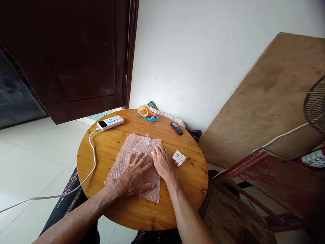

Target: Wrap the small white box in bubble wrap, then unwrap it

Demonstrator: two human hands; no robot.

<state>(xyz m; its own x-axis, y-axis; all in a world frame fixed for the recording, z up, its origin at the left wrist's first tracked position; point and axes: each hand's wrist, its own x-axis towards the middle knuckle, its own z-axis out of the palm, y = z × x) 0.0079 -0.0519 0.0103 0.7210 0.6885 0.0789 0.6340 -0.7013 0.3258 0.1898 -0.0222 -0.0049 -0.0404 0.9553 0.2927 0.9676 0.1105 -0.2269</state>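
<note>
A sheet of clear bubble wrap (122,159) lies spread on the round wooden table (188,189). My left hand (137,173) rests flat on its middle, fingers spread and palm down. At the sheet's right edge, my right hand (162,159) lies palm down with its fingers stretched out over the wrap. Neither hand grips anything that I can see. Just right of my right hand sits a small cream-coloured box (179,158) with a printed label. A small clear scrap (147,135) shows by the wrap's far edge.
Toward the back are an orange and blue tape dispenser (147,113) and a dark elongated object (176,128), blurred. A white power bank (110,122) stands back left, its cable (93,152) running off the left edge. A wooden chair (254,189) stands at right.
</note>
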